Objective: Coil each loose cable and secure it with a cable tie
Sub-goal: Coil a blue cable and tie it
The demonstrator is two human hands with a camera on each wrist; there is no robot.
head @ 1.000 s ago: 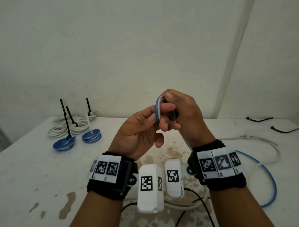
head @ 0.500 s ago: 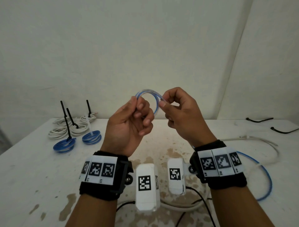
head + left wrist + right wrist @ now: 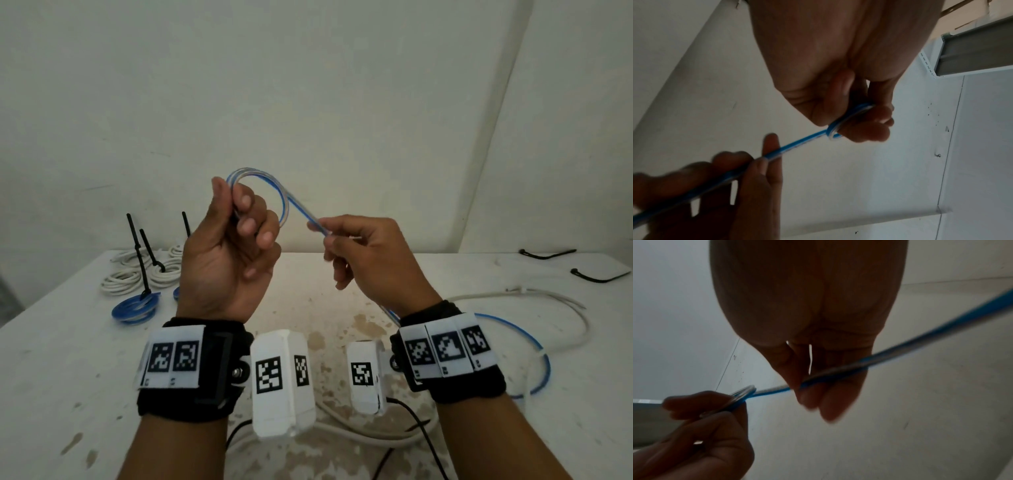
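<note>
Near the far left corner of the tabletop (image 3: 68,377), white coiled cables (image 3: 120,282) and a blue coiled cable (image 3: 133,307) are lying, each one tied with a black cable tie (image 3: 137,255) that is sticking up. Above the middle of the tabletop, the left hand (image 3: 226,260) is pinching a small loop of the blue and white cable (image 3: 284,202) between its thumb and curled fingers. To the right of it, the right hand (image 3: 370,255) is gripping the straight part of the same cable with thumb and fingers. The rest of this cable is hanging down behind the right wrist and is lying in a wide curve near the right edge. A loose white cable (image 3: 548,298) is lying beside it. Two loose black ties (image 3: 544,254) are resting at the far right corner.
</note>
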